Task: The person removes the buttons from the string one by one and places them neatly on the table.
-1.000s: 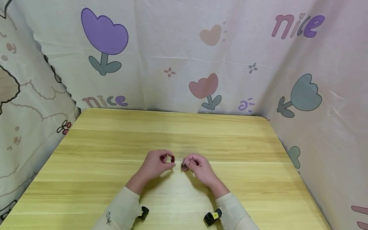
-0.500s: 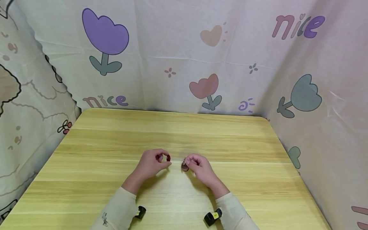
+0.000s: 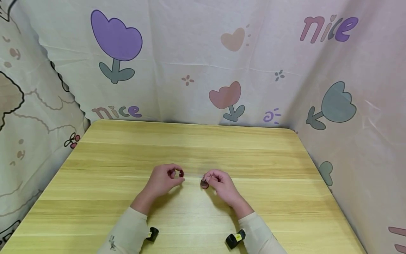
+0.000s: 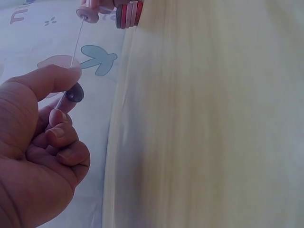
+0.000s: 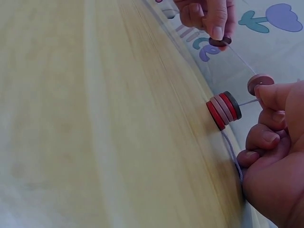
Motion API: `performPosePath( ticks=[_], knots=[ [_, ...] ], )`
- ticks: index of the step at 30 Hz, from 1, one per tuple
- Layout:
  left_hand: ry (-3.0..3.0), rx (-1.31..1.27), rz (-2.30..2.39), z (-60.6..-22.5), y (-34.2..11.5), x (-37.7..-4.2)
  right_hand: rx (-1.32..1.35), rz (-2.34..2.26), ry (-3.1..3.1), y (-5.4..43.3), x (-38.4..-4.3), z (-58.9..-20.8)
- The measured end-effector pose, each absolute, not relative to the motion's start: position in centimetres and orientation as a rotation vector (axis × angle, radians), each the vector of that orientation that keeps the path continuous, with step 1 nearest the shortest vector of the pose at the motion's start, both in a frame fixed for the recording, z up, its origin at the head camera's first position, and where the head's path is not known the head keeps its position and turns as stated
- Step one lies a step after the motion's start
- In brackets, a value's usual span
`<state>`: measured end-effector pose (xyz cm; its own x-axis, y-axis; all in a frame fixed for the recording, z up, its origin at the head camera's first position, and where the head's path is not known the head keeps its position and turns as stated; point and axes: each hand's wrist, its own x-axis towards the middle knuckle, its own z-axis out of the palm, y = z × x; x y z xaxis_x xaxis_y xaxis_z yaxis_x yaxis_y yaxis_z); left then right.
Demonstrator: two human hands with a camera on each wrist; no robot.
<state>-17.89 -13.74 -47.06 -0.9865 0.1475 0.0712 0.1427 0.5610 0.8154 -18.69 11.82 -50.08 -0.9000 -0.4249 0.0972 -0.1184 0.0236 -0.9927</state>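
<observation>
Right wrist view: a dark disc (image 5: 220, 42) is pinched between thumb and fingertip of the left hand (image 3: 161, 180), and a pinkish disc (image 5: 261, 84) is gripped by the right hand (image 3: 222, 186). Between them a thin string (image 5: 242, 60) is stretched straight. Beside the right hand, a stack of red, pink and dark discs (image 5: 224, 110) is carried on string; whether the table (image 3: 190, 148) is touched cannot be told.

Head cam bright w/ soft shadows on table (image 3: 196, 151); wrist pics hazier.
</observation>
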Motion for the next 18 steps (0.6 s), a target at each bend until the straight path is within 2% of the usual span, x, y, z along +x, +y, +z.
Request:
performPosePath(
  ticks=[18],
  knots=[
    [2.816,0.238,1.422,-47.4,-15.5,-17.7,-0.588,-2.047,2.001,12.0,-18.9,-50.3]
  ],
)
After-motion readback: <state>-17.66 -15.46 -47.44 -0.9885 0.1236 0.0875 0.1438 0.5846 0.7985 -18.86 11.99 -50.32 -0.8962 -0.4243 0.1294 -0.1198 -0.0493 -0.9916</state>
